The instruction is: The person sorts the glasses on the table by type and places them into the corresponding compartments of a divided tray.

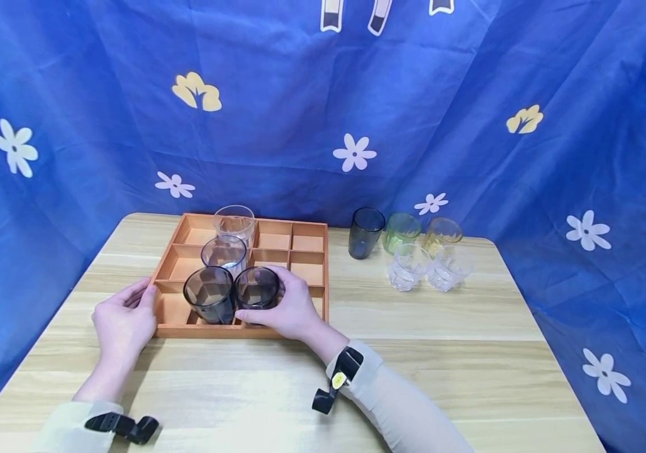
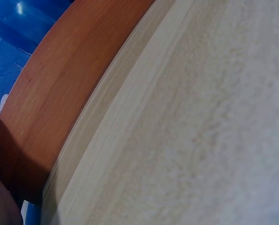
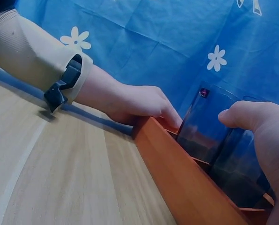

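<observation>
A wooden divided tray lies on the table. At its front left corner my left hand grips the side wall, thumb near the top edge; the left wrist view shows mostly the tray's outer wall. My right hand holds a dark grey glass in the front row, thumb on the near side and fingers behind. Close against it on the left is another dark glass, upright. Behind them, in the same column, stand a clear bluish-rimmed glass and a clear glass.
Right of the tray stand a dark blue glass, a green glass and an amber glass. Two clear faceted glasses are in front of these. A blue curtain hangs behind the wooden table.
</observation>
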Available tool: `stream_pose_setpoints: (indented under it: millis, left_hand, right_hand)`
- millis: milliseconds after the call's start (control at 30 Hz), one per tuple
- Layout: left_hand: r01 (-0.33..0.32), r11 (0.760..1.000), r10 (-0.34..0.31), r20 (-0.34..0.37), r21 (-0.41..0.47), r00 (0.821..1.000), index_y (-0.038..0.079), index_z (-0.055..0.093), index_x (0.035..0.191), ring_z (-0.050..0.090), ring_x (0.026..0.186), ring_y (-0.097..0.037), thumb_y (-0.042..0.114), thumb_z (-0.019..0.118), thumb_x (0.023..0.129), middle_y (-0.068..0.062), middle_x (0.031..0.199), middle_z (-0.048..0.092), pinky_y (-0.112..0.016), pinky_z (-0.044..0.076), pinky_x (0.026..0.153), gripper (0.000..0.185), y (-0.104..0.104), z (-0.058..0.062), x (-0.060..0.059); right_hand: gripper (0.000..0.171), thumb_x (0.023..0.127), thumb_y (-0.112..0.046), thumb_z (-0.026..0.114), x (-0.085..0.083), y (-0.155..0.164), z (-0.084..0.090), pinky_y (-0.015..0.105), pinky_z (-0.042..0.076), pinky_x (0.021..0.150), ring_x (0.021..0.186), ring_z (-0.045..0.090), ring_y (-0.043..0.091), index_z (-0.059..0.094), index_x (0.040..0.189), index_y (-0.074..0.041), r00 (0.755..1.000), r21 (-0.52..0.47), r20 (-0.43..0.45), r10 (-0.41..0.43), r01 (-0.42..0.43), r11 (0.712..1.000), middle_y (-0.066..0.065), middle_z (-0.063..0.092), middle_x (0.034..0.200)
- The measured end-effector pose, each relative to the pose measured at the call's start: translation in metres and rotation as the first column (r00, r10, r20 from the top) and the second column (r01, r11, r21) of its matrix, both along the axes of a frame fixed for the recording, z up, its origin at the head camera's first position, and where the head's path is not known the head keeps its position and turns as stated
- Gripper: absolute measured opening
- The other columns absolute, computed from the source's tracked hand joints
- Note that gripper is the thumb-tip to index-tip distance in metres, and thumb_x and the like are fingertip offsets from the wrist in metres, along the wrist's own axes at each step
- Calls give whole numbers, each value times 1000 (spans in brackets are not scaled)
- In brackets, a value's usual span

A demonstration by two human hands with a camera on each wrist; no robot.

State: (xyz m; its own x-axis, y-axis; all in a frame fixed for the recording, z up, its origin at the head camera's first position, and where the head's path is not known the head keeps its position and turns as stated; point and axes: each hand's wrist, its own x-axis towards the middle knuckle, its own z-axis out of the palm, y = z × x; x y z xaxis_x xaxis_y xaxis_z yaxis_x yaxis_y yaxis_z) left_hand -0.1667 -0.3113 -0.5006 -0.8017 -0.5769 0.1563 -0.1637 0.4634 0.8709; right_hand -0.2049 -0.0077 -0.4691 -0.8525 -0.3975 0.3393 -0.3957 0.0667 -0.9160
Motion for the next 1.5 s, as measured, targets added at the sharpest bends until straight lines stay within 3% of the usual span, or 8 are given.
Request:
stream_pose_setpoints:
  millis: [233,400,633,867,1200,1500]
  left_hand:
    - [4,1000,-4,-14,-3,1000,-1,75,128,63,86,13,20,67,103,-22,123,72,-4,51,74,34,1,1,-1]
    - [-5,1000,5,13,3,1000,2,74,131,64,89,11,22,67,103,-21,125,71,-5,52,75,35,0,0,-1]
    - [-12,1000,12,30,12,999,3,74,131,65,91,10,22,68,103,-21,126,71,-6,52,76,35,0,0,1]
    - [-15,1000,14,35,17,999,2,74,132,62,87,12,22,68,103,-22,126,71,-5,51,74,35,0,1,1]
    - [-22,999,21,29,23,999,4,74,131,62,86,14,22,68,103,-22,125,71,-5,51,74,35,0,-1,0]
    - [-21,1000,20,27,7,999,3,75,131,60,84,15,22,68,103,-22,124,72,-4,49,72,34,1,0,0]
  right_hand:
    - [77,71,-19,102,1,3,-1,37,57,101,116,69,24,63,138,-15,1000,16,18,8,-8,1000,2,71,127]
    - [81,72,-21,101,0,4,0,34,55,102,118,67,22,60,142,-17,999,49,39,24,-26,998,-1,69,130]
    - [88,72,-17,101,1,11,3,32,51,109,126,63,18,55,147,-16,994,28,91,61,-63,998,5,66,138]
    - [88,75,-15,99,-2,28,5,30,44,115,132,56,11,52,149,-6,998,16,31,47,-47,999,-3,62,143]
    - [85,76,-7,97,-4,62,12,34,41,118,137,56,27,52,148,-5,998,-15,-21,51,-51,999,4,62,144]
    - [80,78,-1,94,-6,92,16,38,43,118,135,57,25,52,147,1,999,-42,-33,-18,17,999,7,62,144]
